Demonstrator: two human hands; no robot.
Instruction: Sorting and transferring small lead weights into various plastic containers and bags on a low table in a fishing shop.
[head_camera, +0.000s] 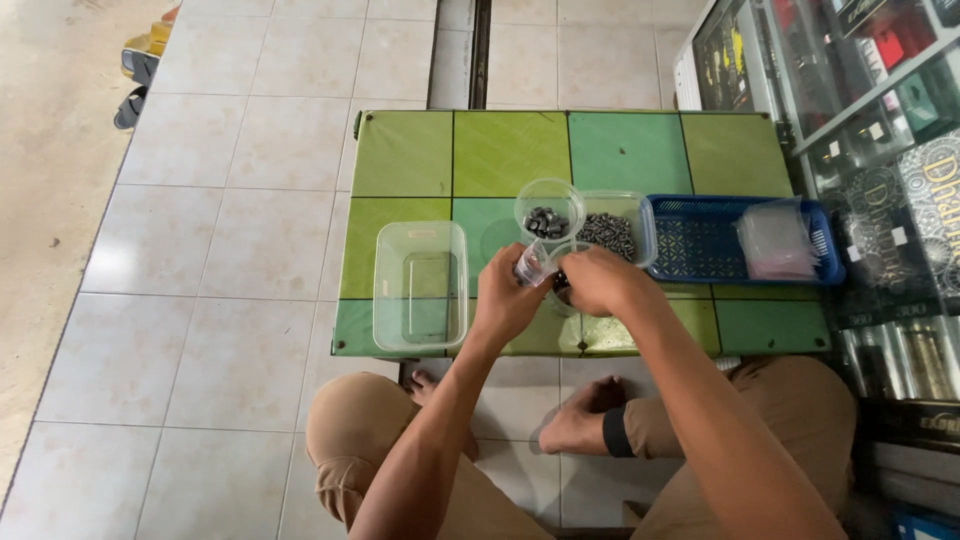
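My left hand holds a small clear plastic bag at its mouth, over the low green table. My right hand is pinched shut right beside the bag, fingertips at its opening; what it holds is too small to make out, and a dark bit shows under it. Just beyond the hands stands a round clear cup with dark small metal pieces in it. Next to that cup sits a clear tub full of grey screws.
An empty clear rectangular container sits on the table's left. A blue basket with a stack of clear bags is on the right. A glass display cabinet stands at the right. Sandals lie on the tiled floor, far left.
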